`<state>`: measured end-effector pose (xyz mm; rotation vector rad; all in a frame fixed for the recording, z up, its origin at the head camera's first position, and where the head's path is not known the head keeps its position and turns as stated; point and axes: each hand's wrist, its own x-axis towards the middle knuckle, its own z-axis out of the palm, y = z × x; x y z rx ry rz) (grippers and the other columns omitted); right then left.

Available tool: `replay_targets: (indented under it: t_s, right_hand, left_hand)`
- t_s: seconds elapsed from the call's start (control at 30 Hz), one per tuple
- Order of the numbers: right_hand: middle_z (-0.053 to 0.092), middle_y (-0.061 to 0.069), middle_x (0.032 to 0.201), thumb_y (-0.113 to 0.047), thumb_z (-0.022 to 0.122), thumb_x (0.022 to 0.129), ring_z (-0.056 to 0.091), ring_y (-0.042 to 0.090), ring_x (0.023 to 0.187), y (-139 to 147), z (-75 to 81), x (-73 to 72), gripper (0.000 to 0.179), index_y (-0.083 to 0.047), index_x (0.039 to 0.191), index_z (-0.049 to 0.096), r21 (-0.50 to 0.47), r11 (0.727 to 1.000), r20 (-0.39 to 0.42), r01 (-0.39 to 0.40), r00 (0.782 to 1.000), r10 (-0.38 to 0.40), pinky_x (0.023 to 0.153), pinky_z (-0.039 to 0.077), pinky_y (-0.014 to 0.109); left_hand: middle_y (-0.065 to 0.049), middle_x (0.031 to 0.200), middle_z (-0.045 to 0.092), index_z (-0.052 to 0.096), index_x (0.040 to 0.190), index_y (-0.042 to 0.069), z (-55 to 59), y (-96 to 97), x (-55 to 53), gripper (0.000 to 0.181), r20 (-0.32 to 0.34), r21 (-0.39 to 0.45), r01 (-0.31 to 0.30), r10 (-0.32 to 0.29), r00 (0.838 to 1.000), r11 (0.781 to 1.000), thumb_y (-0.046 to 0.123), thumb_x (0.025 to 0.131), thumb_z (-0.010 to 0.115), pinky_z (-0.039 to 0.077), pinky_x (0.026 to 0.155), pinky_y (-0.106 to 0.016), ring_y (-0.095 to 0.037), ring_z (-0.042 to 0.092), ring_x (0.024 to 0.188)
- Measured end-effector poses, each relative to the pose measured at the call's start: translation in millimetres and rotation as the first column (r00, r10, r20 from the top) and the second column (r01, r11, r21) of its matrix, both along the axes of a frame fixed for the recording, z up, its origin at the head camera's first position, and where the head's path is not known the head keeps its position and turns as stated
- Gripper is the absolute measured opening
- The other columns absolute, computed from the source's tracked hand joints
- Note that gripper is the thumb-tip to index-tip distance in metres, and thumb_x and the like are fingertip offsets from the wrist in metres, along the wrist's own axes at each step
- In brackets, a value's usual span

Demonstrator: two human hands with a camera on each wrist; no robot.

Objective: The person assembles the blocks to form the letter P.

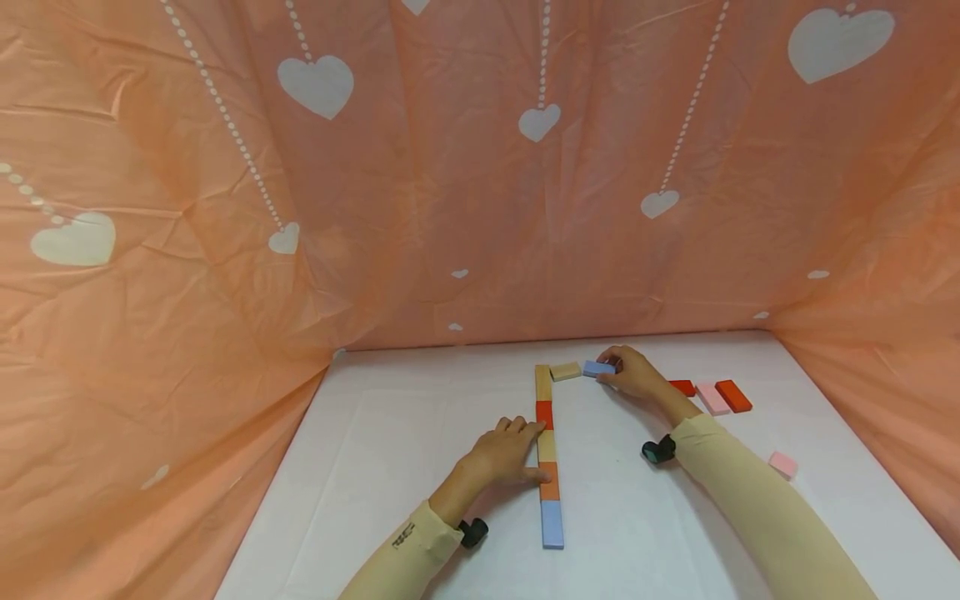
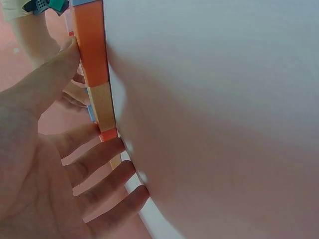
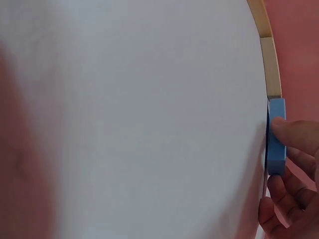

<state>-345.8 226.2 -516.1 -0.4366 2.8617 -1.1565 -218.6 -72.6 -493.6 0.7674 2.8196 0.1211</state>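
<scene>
My right hand [image 1: 636,377] pinches a blue wooden block [image 1: 597,368] between thumb and fingers near the table's far edge. In the right wrist view, the block's near end is close to a light tan block [image 3: 271,67]. That tan block reaches toward the top of a straight row running toward me: a natural wood block [image 1: 543,383], a red block [image 1: 543,412], a tan block [image 1: 547,447], an orange block [image 1: 550,482] and a blue block [image 1: 552,525]. Alongside this row lies my left hand [image 1: 504,454], its fingers extended and spread, thumb against the orange block [image 2: 91,45].
To the right lie a red block [image 1: 683,388], a pink block [image 1: 712,399], a second red block [image 1: 733,396] and, nearer, another pink block [image 1: 783,465]. White cloth [image 1: 375,450] covers the table. A peach curtain with hearts [image 1: 480,208] hangs behind and at both sides.
</scene>
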Motion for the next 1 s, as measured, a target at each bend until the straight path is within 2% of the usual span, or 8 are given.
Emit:
replay_targets:
  t_s: [0.3,0.63,1.0]
  right_hand:
    - [0.062,0.018,0.106,-0.010,0.077,0.099,0.056,0.031,0.096,0.2,-3.4,-4.4,0.029,0.005,0.122,0.067,0.010,1.000,0.010,-0.007,1.000,0.007,0.084,0.048,0.039]
    - [0.063,0.018,0.111,-0.009,0.076,0.099,0.056,0.032,0.099,-0.7,-4.7,-5.0,0.028,0.003,0.123,0.068,0.003,1.000,0.033,0.011,0.999,-0.011,0.089,0.050,0.043]
    - [0.061,0.020,0.111,-0.008,0.076,0.099,0.055,0.033,0.099,-3.1,0.0,-3.5,0.028,0.005,0.123,0.068,0.000,1.000,0.043,-0.001,0.999,0.001,0.087,0.049,0.042]
  left_hand:
    - [-0.009,0.153,0.055,0.046,0.163,0.019,0.1,0.7,-0.8,0.090,0.012,0.002,-0.011,0.011,1.000,1.000,0.063,0.091,0.078,0.053,0.108,-0.046,-0.030,0.053,0.137]
    - [-0.007,0.147,0.058,0.048,0.162,0.018,-0.4,0.1,0.4,0.087,-0.005,0.016,0.001,-0.001,1.000,1.000,0.061,0.092,0.079,0.055,0.103,-0.043,-0.028,0.055,0.135]
    - [-0.008,0.150,0.057,0.047,0.162,0.019,0.1,0.3,0.3,0.087,0.009,0.022,-0.011,0.011,1.000,1.000,0.060,0.092,0.079,0.054,0.106,-0.045,-0.029,0.054,0.135]
